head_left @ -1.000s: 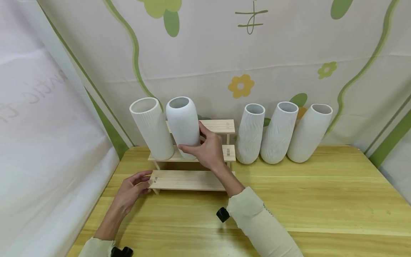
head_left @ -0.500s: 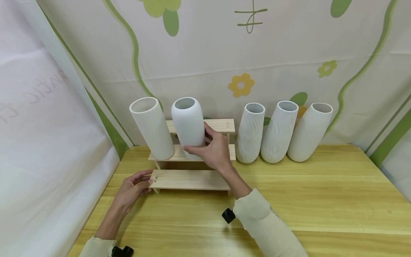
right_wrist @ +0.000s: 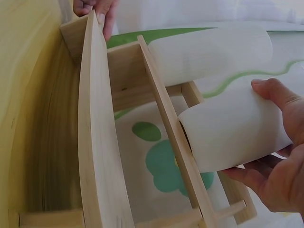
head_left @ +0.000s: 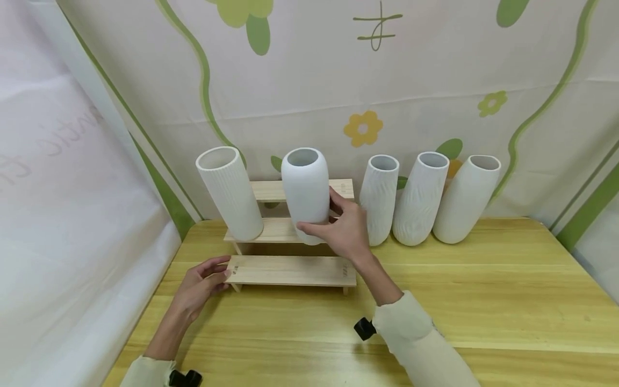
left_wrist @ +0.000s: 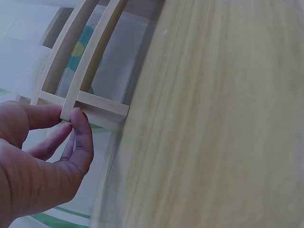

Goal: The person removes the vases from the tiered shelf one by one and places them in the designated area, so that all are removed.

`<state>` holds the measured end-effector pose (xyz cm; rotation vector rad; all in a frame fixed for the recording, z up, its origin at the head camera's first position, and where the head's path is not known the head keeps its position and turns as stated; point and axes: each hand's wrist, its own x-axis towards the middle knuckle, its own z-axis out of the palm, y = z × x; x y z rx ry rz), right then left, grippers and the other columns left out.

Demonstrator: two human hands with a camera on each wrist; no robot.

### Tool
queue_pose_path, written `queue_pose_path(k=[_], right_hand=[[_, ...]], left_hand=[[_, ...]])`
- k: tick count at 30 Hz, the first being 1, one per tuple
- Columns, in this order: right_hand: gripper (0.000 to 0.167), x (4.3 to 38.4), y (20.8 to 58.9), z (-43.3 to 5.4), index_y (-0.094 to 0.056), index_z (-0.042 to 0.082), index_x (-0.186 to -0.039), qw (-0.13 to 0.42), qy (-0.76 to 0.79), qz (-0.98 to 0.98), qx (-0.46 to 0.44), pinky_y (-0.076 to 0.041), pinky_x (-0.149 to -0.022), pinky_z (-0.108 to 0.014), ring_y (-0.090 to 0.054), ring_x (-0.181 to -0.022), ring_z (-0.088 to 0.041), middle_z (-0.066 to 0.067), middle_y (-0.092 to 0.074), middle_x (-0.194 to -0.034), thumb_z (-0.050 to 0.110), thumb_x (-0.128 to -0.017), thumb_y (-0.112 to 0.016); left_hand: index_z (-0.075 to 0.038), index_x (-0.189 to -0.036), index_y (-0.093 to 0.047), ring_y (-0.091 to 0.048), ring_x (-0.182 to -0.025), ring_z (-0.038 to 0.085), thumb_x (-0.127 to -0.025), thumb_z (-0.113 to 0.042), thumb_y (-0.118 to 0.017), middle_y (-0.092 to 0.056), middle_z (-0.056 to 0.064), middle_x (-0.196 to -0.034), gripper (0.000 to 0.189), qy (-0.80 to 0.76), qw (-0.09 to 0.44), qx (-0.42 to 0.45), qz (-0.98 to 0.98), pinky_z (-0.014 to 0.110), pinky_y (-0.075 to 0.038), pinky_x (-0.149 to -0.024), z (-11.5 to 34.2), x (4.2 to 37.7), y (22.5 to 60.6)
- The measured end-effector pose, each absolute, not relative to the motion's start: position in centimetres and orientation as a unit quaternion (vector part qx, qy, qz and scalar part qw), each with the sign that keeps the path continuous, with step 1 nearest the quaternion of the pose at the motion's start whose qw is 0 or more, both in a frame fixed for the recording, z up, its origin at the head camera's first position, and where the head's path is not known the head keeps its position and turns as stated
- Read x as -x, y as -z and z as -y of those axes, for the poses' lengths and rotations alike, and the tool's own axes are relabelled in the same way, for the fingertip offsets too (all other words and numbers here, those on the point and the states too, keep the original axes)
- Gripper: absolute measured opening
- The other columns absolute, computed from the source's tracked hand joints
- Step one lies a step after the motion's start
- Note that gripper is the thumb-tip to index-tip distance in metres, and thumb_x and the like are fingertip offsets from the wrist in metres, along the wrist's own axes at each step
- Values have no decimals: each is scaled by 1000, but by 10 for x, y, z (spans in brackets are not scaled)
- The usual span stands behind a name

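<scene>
A smooth white vase (head_left: 306,188) is upright at the middle step of a three-step wooden stand (head_left: 290,270). My right hand (head_left: 345,228) grips it low on its right side, thumb in front, the other fingers partly hidden behind. In the right wrist view the base of the vase (right_wrist: 237,128) is at the middle plank's edge; whether it touches the plank I cannot tell. A ribbed white vase (head_left: 231,196) stands at the left end of that same step. My left hand (head_left: 200,285) pinches the left end of the lowest plank (left_wrist: 90,52) between thumb and fingers.
Right of the stand, three white vases stand on the wooden table (head_left: 464,301): a textured one (head_left: 382,199) partly behind my right hand, another textured one (head_left: 419,201), and a plainer one (head_left: 466,201). A patterned cloth (head_left: 300,70) hangs close behind.
My right hand has moved the smooth vase rightward along the middle step, away from the ribbed vase. My left hand has kept its place on the lowest plank.
</scene>
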<state>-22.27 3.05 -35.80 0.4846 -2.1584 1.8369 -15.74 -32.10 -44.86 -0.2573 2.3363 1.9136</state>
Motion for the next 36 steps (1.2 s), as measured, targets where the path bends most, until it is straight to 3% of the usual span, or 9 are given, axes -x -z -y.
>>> queue_pose_path(k=[12, 23, 36], right_hand=[[80, 212, 357, -65, -70, 13, -143, 145, -626, 752, -149, -67, -91, -47, -76, -115, -33, -14, -76, -130, 14, -70, -103], [82, 205, 361, -85, -69, 14, -144, 158, -621, 755, -140, -67, -91, -44, -76, -117, -32, -11, -75, -132, 13, -70, -103], [75, 196, 360, -99, -73, 12, -137, 184, -602, 766, -127, -67, -89, -43, -78, -112, -30, -11, -78, -127, 15, -68, -104]], left_hand=[[2, -157, -50, -67, -99, 7, -106, -12, -69, -61, 6, -130, 56, -628, 55, 82, -772, 22, -64, -86, 320, 157, 448], [2, -157, -50, -67, -100, 7, -106, -12, -68, -62, 8, -131, 56, -627, 56, 84, -773, 22, -64, -86, 320, 156, 448], [2, -157, -49, -67, -99, 7, -106, -10, -67, -62, 8, -131, 55, -628, 55, 83, -772, 22, -63, -85, 320, 156, 448]])
